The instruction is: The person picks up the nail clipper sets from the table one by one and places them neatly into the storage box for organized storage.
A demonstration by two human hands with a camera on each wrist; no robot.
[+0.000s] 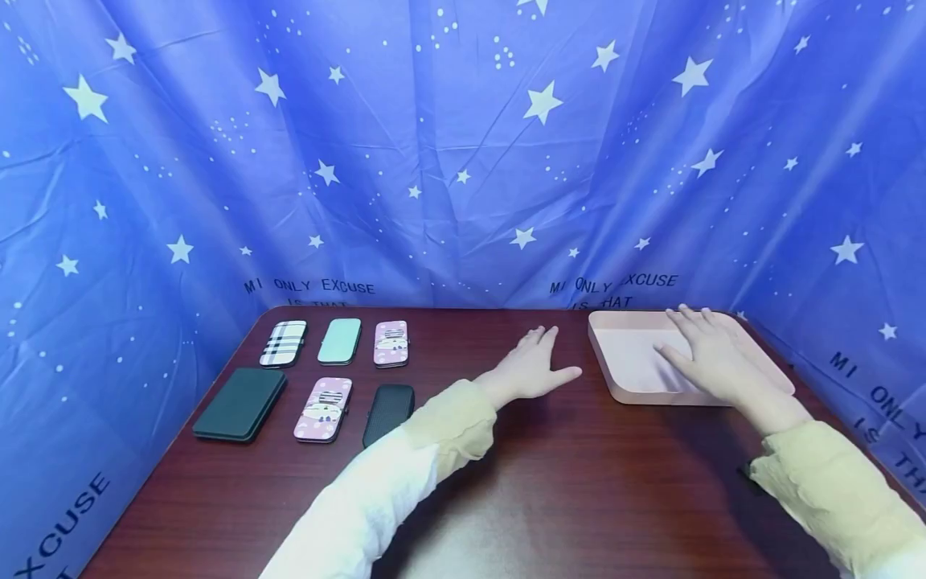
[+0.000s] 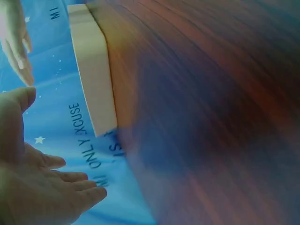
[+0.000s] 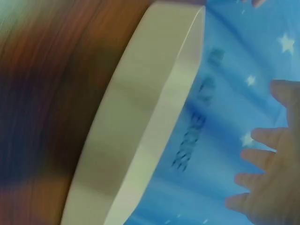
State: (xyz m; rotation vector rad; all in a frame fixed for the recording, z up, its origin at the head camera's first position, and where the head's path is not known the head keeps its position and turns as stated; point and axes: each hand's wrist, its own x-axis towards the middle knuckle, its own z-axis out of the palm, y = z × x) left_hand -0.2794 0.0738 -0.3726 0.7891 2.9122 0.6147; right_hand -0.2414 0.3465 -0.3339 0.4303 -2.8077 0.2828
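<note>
My left hand hovers over the middle of the table, fingers spread and holding nothing. The right hand is held over a shallow pale pink tray at the right, also with spread fingers and nothing in its grasp. In the left wrist view, the left hand is apart from the tray's side wall. The right wrist view shows the right hand apart from the tray wall too. What I can see of the tray's inside holds no objects; part of it is hidden behind the right hand.
At the left lie a plaid case, a mint case, two pink patterned cases, a dark green case and a black case, partly hidden by the left sleeve. A blue star-printed curtain surrounds the brown table.
</note>
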